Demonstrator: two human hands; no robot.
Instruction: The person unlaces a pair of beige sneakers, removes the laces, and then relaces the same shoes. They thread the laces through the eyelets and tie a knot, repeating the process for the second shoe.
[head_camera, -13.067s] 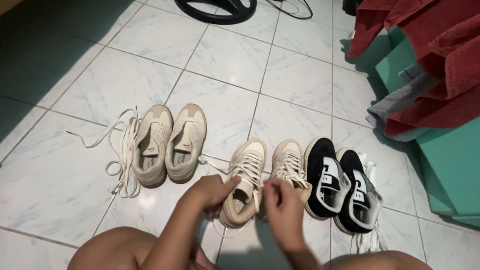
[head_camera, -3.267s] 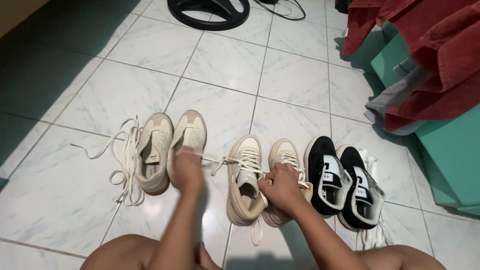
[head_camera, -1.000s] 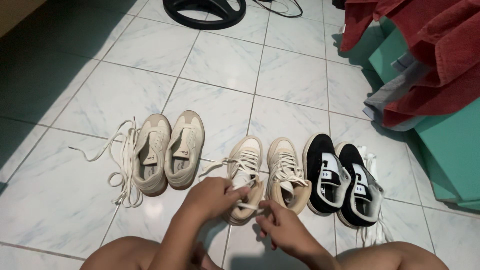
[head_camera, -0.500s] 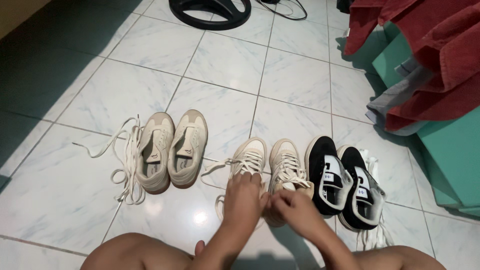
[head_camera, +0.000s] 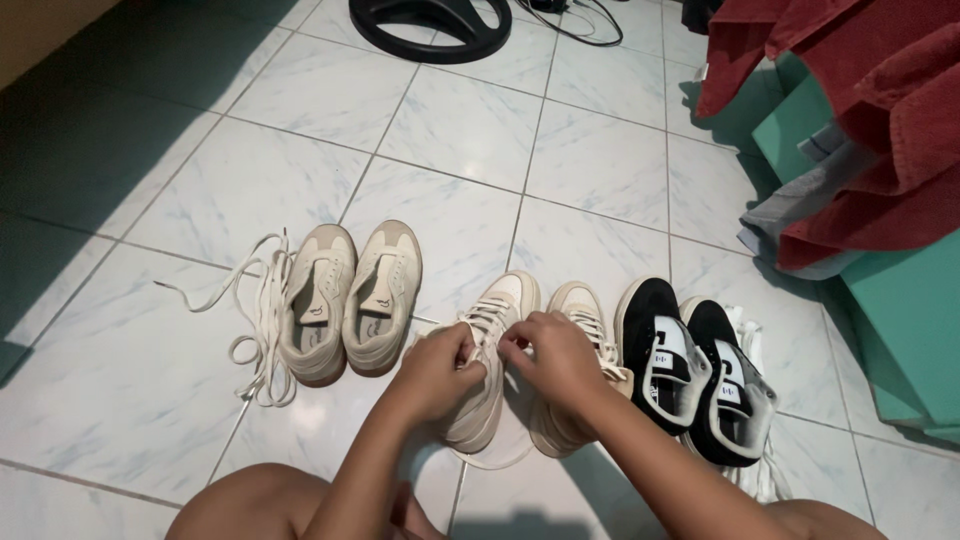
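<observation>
Tying comes now: left hand (head_camera: 437, 365) and right hand (head_camera: 548, 352) each pinch the cream sneaker's (head_camera: 480, 375) lace (head_camera: 484, 327); next, a firm pull seems needed.

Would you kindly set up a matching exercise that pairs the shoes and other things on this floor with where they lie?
Things:
1. Unlaced beige pair
2. Black and white pair
3. Cream sneaker
4. Black ring

Places:
A. far right of the shoe row
B. top edge, far across the tiles
C. under both hands
D. left of the row, beside loose laces

Pairs: 1-D, 2-A, 3-C, 4-B
</observation>
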